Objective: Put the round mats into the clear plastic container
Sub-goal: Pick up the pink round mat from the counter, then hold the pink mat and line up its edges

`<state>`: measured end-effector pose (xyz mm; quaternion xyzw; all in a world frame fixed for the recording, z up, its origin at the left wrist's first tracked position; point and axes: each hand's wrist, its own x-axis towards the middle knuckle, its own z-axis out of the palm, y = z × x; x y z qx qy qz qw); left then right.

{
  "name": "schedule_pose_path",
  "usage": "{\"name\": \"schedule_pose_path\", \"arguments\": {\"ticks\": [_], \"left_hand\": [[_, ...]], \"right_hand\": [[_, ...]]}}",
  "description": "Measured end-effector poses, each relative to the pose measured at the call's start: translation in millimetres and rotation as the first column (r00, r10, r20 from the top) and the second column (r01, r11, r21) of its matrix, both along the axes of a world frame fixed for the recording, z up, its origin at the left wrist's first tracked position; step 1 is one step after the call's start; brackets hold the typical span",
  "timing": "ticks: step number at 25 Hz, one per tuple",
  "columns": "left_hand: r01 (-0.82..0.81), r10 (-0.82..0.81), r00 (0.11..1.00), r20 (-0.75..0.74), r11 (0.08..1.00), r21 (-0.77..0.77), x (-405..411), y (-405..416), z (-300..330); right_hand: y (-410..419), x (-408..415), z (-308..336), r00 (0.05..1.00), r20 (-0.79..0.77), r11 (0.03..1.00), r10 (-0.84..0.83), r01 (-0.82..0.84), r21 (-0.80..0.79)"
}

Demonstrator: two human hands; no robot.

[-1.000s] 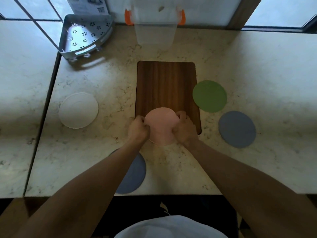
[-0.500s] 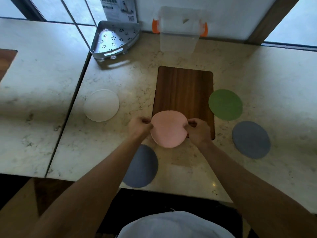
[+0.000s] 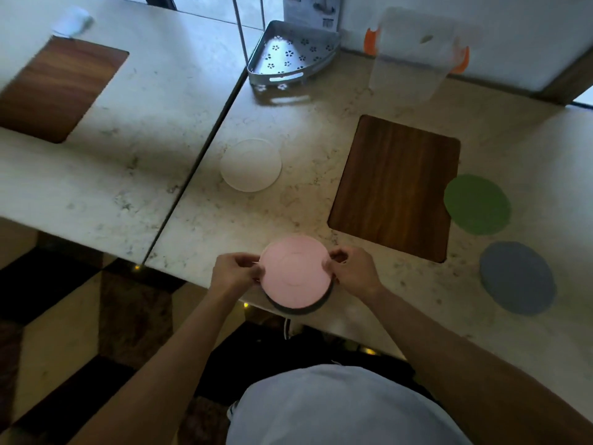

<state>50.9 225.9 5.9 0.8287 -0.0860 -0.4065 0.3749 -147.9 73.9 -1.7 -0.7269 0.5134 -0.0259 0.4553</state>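
Now: L hand (image 3: 236,273) + R hand (image 3: 353,271) pinch pink mat (image 3: 294,272) by opp. edges, over grey mat (image 3: 300,309) at table (image 3: 288,213) front edge | clear container (image 3: 414,56) far back, well apart.

left hand (image 3: 236,273), right hand (image 3: 354,271) — fingers pinched

Two pale marble-look tables (image 3: 288,123) are sitting side by side, daylight's coming off the white wall (image 3: 513,27), and a dark-and-tan checkered floor (image 3: 80,316) is showing below.
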Motion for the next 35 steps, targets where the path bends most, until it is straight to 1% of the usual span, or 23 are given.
{"name": "schedule_pose_path", "arguments": {"ticks": [3, 7, 14, 22, 27, 32, 35], "left_hand": [[-0.005, 0.005, 0.999, 0.044, 1.000, 0.014, -5, 12, -6], [0.003, -0.008, 0.994, 0.111, 0.999, 0.045, -11, 12, -10], [0.023, -0.033, 0.992, 0.122, 0.996, 0.088, -17, 9, -13], [0.093, -0.112, 0.982, 0.151, 0.987, 0.130, -23, 9, -17], [0.076, -0.091, 0.988, 0.126, 0.990, 0.117, -23, 9, -18], [0.061, -0.070, 0.991, 0.111, 0.995, 0.079, -25, 13, -20], [0.096, -0.108, 0.980, 0.168, 0.992, 0.078, -28, 14, -22]], "right_hand": [[6, 3, -4, 0.996, -0.065, 0.995, 0.065, -0.069, -0.070], [9, 4, -7, 0.993, -0.110, 0.992, 0.041, -0.053, -0.113], [11, -3, -11, 0.992, -0.126, 0.997, -0.009, 0.000, -0.077], [13, -6, -15, 0.991, -0.132, 0.997, -0.008, -0.002, -0.075], [12, -5, -13, 0.993, -0.120, 0.994, 0.015, -0.028, -0.101], [15, -8, -12, 0.994, -0.104, 0.996, 0.017, -0.025, -0.083], [19, -8, -12, 0.994, -0.107, 0.996, -0.003, -0.007, -0.094]]}}
